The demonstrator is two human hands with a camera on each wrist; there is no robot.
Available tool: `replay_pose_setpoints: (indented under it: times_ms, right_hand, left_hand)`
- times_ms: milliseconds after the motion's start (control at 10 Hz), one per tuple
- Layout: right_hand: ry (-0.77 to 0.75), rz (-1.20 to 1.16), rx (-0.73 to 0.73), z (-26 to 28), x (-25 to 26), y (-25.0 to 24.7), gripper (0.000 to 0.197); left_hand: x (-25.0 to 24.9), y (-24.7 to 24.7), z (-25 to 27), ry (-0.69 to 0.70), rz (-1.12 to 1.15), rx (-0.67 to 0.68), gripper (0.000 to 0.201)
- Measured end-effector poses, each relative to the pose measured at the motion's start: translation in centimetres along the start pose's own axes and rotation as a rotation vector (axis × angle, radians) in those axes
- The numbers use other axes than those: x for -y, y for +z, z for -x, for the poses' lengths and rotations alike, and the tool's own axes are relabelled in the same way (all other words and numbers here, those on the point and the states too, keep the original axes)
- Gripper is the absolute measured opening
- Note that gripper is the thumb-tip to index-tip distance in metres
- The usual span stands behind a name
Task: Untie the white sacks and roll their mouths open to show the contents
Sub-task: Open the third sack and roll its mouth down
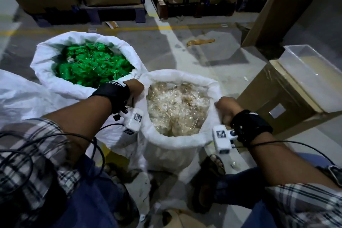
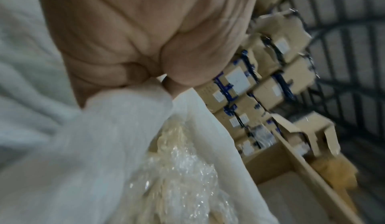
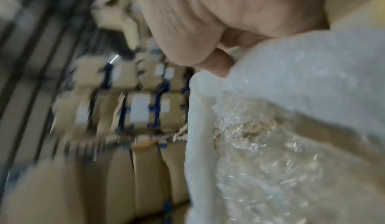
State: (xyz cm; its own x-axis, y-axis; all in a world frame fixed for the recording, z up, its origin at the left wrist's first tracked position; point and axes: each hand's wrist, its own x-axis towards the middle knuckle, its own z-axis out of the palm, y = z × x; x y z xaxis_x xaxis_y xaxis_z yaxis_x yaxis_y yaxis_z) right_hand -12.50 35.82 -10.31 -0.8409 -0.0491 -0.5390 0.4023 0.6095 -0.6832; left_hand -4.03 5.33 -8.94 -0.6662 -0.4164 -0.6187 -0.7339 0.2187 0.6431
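Note:
A white sack (image 1: 177, 144) stands open on the floor between my feet, its mouth rolled into a thick rim, showing clear and tan plastic packets (image 1: 177, 105). My left hand (image 1: 136, 89) grips the rim on its left side; in the left wrist view the left hand (image 2: 145, 72) curls round the rolled fabric (image 2: 129, 105). My right hand (image 1: 224, 107) grips the rim on the right; in the right wrist view the right hand (image 3: 216, 57) clutches the fabric (image 3: 302, 62). Behind it to the left a second white sack (image 1: 46, 61) stands rolled open with green packets (image 1: 92, 65).
Another white sack (image 1: 22, 98) bulges at the left edge. A cardboard box (image 1: 277, 96) topped by a clear plastic tray (image 1: 314, 72) stands right. Stacked cartons on pallets (image 1: 111, 11) line the back. A tan scrap (image 1: 200, 41) lies on the concrete floor.

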Motion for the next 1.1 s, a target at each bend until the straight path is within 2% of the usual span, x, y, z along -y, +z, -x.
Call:
replay_pose_setpoints:
  times_ms: [100, 200, 300, 400, 500, 600, 700, 800, 900, 1000, 1100]
  right_hand:
    - [0.243, -0.803, 0.043, -0.2, 0.9, -1.1, 0.015]
    - [0.186, -1.025, 0.08, -0.3, 1.3, -1.7, 0.022]
    - [0.073, -1.05, 0.165, -0.3, 1.9, -2.3, 0.046]
    - [-0.054, -0.75, 0.065, -0.2, 1.5, -1.1, 0.029]
    - [-0.188, -0.157, -0.074, -1.1, 0.0, -0.1, 0.034]
    - [-0.086, 0.539, -0.129, -1.0, -1.3, 0.1, 0.077]
    - [0.018, 0.696, -0.029, 0.1, -1.6, 0.6, 0.099]
    - [-0.127, 0.654, -0.04, 0.4, -0.7, 0.4, 0.064]
    - [-0.376, 0.351, -0.22, -0.1, 0.1, -0.3, 0.048]
    - [-0.419, 0.099, -0.326, 0.2, 0.5, -0.6, 0.057]
    - [-0.222, 0.322, -0.27, 0.3, 0.1, -0.4, 0.068]
  left_hand:
    - [-0.5, 0.1, 0.1, -0.013, 0.41, 0.076, 0.029]
    - [-1.3, 0.0, 0.7, -0.015, 0.837, 0.294, 0.033]
    - [-1.8, -0.2, 0.8, 0.029, 0.879, 0.372, 0.044]
    - [-1.0, 1.0, 1.2, -0.004, 0.745, 0.384, 0.036]
    - [-0.4, 2.5, 1.6, -0.049, 0.394, 0.263, 0.017]
    - [-0.5, 3.3, 1.8, 0.133, -0.333, 0.056, 0.023]
    - [-0.3, 3.5, 1.0, 0.344, -0.668, -0.204, 0.047]
    - [-0.6, 3.0, 0.5, 0.438, -0.744, -0.216, 0.046]
    - [-1.3, 1.7, 0.6, 0.302, -0.652, -0.197, 0.029]
    - [-1.1, 0.2, 0.2, 0.162, -0.51, -0.036, 0.021]
    - [0.0, -0.2, 0.4, -0.044, -0.277, 0.166, 0.016]
